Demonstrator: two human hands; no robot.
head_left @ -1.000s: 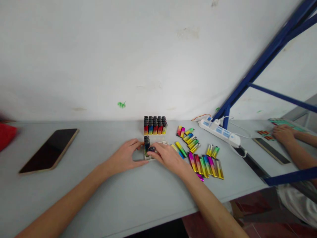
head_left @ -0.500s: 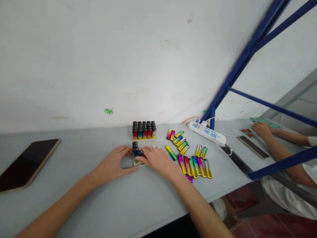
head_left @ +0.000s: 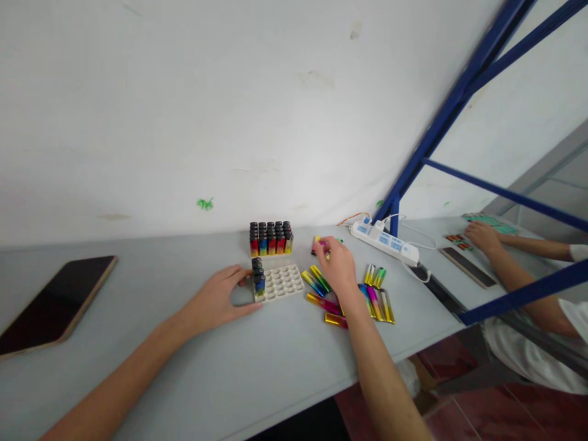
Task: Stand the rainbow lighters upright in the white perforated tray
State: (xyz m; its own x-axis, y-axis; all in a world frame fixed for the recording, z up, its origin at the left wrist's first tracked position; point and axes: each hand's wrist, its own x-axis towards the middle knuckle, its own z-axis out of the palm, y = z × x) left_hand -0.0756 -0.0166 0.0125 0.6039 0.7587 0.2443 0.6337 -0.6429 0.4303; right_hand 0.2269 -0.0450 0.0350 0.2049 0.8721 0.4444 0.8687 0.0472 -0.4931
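A white tray (head_left: pixel 285 283) with rows of round holes lies on the grey table. Along its left end stands a short row of black-topped lighters (head_left: pixel 258 280). My left hand (head_left: pixel 220 298) grips that end, thumb at the front corner and fingers by the back. Off to the right, my right hand (head_left: pixel 337 263) has its fingertips closed around a pink-and-yellow lighter, mostly hidden by the fingers. Loose metallic lighters (head_left: pixel 316 283) in several colours lie beside and beneath its wrist. Behind the tray, a block of upright lighters (head_left: pixel 271 239) stands in rows.
A dark tablet-like slab (head_left: pixel 55 303) lies at the left. A white power strip (head_left: pixel 384 241) with cables runs along the right, by a blue metal frame (head_left: pixel 416 153). Beyond the frame, a co-worker's hand (head_left: pixel 482 236) rests near small parts on the table.
My right hand has left the tray and moved right to the loose lighters, uncovering the tray's holes. Some loose lighters have shifted. My left hand stays at the tray's left end.
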